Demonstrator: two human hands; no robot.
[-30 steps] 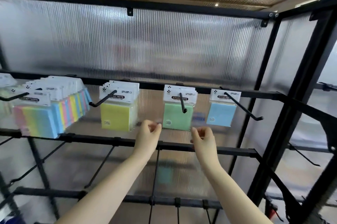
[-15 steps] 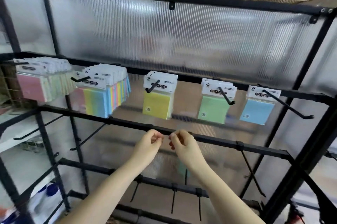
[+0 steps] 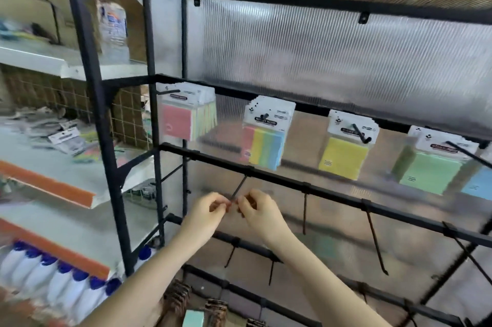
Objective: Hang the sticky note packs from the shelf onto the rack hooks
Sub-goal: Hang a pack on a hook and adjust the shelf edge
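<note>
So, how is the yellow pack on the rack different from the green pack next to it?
The yellow pack is plain yellow; the green pack is pale green. The yellow pack hangs further left, closer to the multicolour pack; the green pack hangs beside a blue one. Both hang on black hooks from the same bar, with white header cards.

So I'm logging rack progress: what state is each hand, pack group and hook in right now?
left hand: fingers curled, holding no pack
right hand: fingers curled, holding no pack
pink-fronted packs: hanging
multicolour packs: hanging
yellow packs: hanging
green packs: hanging
hook by the hands: bare
loose packs on side shelf: not hung
</note>
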